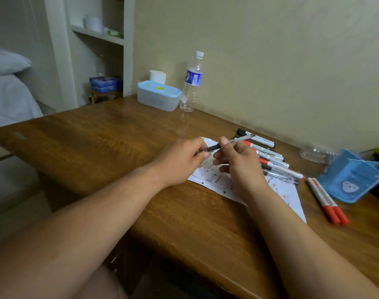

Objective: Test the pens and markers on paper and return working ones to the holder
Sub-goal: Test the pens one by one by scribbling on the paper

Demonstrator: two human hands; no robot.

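Note:
A clear pen with a black grip (238, 140) is held above the scribbled white paper (290, 190). My right hand (238, 162) pinches its barrel between thumb and fingers. My left hand (182, 160) grips the pen's left end, whose tip or cap is hidden in the fingers. Behind my right hand lies a pile of several markers and pens (270, 156) with black and red caps. Two red-capped markers (328, 201) lie side by side right of the paper. The blue holder (350, 178) lies tipped on its side at the far right.
A lidded blue-and-white plastic box (158, 96), a white roll (157, 76) and a water bottle (191, 83) stand at the back of the wooden desk (98, 143) by the wall. A crumpled clear plastic item (315, 153) lies near the holder. A bed sits left of the desk.

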